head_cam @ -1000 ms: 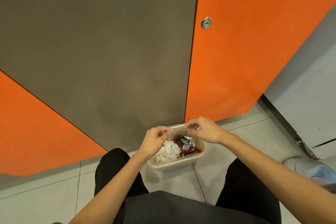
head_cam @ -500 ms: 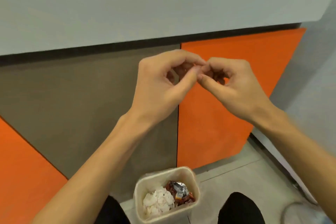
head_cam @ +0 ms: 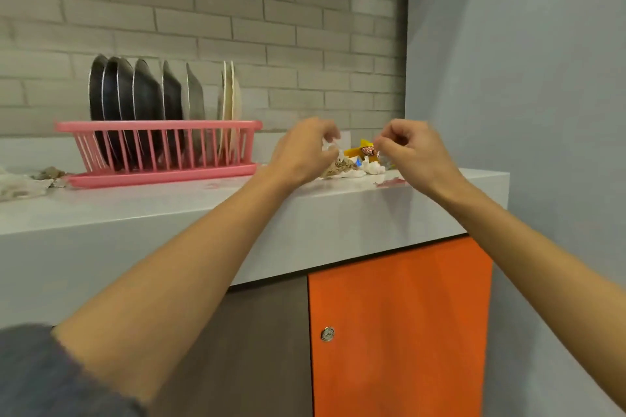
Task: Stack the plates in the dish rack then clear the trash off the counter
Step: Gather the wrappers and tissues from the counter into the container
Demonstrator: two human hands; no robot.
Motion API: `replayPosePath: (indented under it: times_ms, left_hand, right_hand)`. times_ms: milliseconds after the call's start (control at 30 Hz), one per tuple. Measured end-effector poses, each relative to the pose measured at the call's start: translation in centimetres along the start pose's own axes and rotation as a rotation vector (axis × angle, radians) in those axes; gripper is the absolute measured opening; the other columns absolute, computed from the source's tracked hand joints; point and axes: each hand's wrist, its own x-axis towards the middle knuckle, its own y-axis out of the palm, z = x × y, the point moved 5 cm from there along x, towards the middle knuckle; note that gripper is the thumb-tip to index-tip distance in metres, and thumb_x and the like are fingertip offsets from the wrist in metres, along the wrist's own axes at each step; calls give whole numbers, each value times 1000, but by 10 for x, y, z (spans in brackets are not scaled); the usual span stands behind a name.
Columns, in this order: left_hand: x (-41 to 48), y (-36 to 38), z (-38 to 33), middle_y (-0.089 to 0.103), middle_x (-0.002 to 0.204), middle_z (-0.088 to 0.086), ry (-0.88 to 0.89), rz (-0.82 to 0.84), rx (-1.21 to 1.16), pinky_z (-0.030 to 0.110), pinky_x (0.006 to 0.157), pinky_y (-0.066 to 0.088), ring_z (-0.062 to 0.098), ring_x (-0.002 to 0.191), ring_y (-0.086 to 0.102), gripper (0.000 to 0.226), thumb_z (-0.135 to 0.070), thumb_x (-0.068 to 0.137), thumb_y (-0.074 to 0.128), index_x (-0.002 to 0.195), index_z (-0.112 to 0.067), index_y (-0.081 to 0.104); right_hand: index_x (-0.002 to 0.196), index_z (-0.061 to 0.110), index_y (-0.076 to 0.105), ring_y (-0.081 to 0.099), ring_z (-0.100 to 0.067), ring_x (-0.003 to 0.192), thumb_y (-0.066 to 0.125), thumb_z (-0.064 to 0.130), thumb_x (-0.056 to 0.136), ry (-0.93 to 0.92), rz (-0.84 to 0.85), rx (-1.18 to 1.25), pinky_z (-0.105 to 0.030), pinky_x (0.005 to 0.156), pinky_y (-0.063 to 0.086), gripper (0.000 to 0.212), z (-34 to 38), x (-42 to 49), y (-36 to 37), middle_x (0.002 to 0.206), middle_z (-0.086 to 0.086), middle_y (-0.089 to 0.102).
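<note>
Both forearms reach up from the lower frame, left hand (head_cam: 301, 149) and right hand (head_cam: 411, 154) at centre above the table (head_cam: 169, 213), fingers curled; whether either grip pinches anything cannot be told. Between them lies the trash (head_cam: 352, 164), crumpled tissue and wrappers. Farther back, upper left, plates (head_cam: 142, 91) stand on edge in the pink dish rack (head_cam: 159, 127).

seven plates (head_cam: 145, 95), one dish rack (head_cam: 159, 127)

Plates (head_cam: 145, 95) stand in the dish rack (head_cam: 159, 126) on the counter (head_cam: 162, 203), trash pile (head_cam: 352, 166) right of it
</note>
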Motion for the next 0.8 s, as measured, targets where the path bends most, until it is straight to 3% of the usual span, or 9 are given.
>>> replayPosePath:
  times_ms: [67, 100, 133, 200, 300, 400, 500, 667, 800]
  left_hand:
    - [11, 35, 18, 39, 146, 3, -40, 302, 225, 44, 110, 33, 25, 136, 32, 48, -27, 89, 56, 137, -28, 49]
    - [13, 49, 21, 27, 155, 3, -26, 436, 293, 45, 114, 26, 27, 143, 21, 52, -29, 93, 52, 143, -30, 41]
    - [16, 59, 21, 24, 158, 3, -13, 530, 299, 45, 116, 21, 28, 145, 17, 50, -29, 95, 48, 145, -30, 41]
    - [17, 70, 25, 40, 151, 4, -70, 607, 159, 37, 114, 26, 28, 141, 32, 41, -27, 97, 46, 137, -24, 53]
    - [22, 58, 33, 64, 121, 8, -123, 423, 106, 30, 93, 43, 26, 114, 55, 29, -27, 92, 58, 115, -12, 65]
    - [18, 49, 37, 65, 111, 11, -105, 320, 157, 28, 78, 40, 27, 104, 56, 28, -27, 90, 63, 108, -6, 64]
    - [17, 44, 37, 62, 113, 13, -101, 242, 146, 26, 74, 35, 26, 101, 54, 23, -17, 90, 60, 110, -7, 57]
    - [13, 27, 27, 60, 111, 12, -71, 93, 81, 42, 83, 46, 31, 98, 54, 23, -6, 89, 50, 112, -11, 51]
    - [10, 28, 26, 51, 105, 4, -52, 102, 26, 35, 90, 44, 21, 96, 50, 44, -1, 87, 46, 123, -23, 60]
  right_hand:
    - [82, 13, 66, 53, -11, 64, 59, 15, 85, 94, 28, -85, -24, 58, 42, 8, -20, 21, 8, 71, 2, 61]
    - [85, 14, 66, 56, -12, 68, 60, 15, 84, 145, 39, -107, -25, 58, 43, 6, -31, 28, 13, 74, 3, 62]
    - [87, 14, 66, 59, -15, 70, 61, 15, 83, 196, 48, -115, -27, 58, 46, 7, -44, 34, 17, 78, 2, 62]
    - [92, 12, 65, 65, -22, 73, 62, 17, 82, 287, 84, -106, -35, 62, 55, 12, -63, 38, 31, 87, -2, 62]
    - [113, 19, 62, 59, -30, 106, 63, 29, 81, 234, 179, -325, -38, 89, 48, 33, -69, 45, 43, 113, -6, 58]
    - [135, 23, 52, 46, -26, 127, 59, 35, 89, 238, 460, -419, -30, 95, 35, 48, -65, 43, 55, 135, -7, 51]
    - [119, 18, 66, 52, -25, 115, 54, 29, 94, 227, 565, -444, -29, 88, 38, 29, -64, 40, 58, 113, -3, 59]
    - [102, 22, 75, 53, -6, 67, 58, 12, 88, 188, 366, -402, -18, 57, 37, 24, -64, 44, 49, 93, -1, 68]
    - [96, 18, 74, 52, -11, 73, 62, 16, 90, 165, 357, -364, -20, 60, 36, 13, -61, 38, 48, 82, 0, 62]
